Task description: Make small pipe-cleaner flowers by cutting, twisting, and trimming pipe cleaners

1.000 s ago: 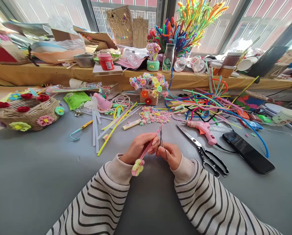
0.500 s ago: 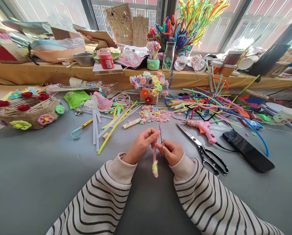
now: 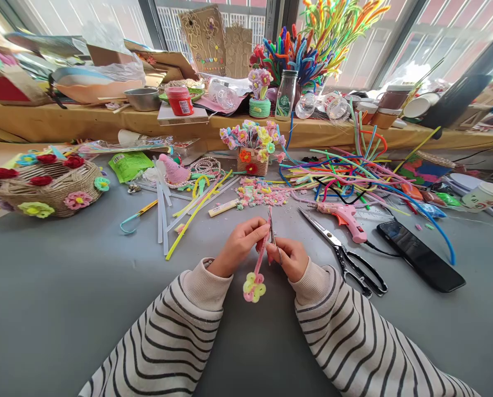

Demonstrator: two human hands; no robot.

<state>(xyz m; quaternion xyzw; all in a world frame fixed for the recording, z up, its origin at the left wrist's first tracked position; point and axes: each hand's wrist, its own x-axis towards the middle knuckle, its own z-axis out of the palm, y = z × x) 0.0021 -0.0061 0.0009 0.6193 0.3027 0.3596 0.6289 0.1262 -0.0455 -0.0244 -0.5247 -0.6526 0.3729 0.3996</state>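
Note:
Between the thumb and fingers of my left hand [image 3: 244, 241] is the pink stem of a pipe cleaner flower [image 3: 254, 287]. Its yellow and pink petals hang down toward me, with the stem's other end pointing away. My right hand [image 3: 290, 256] is closed on a small pair of scissors [image 3: 273, 234], whose blades lie against the stem near its far end. Beyond my fingertips lies a heap of pink, yellow and green fuzzy clippings [image 3: 263, 193]. Large black-handled scissors [image 3: 337, 244] rest to the right of my hands.
A pink glue gun [image 3: 347, 219] and a black phone [image 3: 420, 255] lie at the right. Loose pipe cleaners [image 3: 345, 173] are piled behind them. Left stands a flower-trimmed basket [image 3: 48, 190], with glue sticks [image 3: 160, 212] nearer the middle. A small flower pot [image 3: 252, 161] stands behind the clippings.
The flower has turned so its petals now face me, and it has swung slightly left. The small scissors show more of their blades along the stem. My hands have barely moved.

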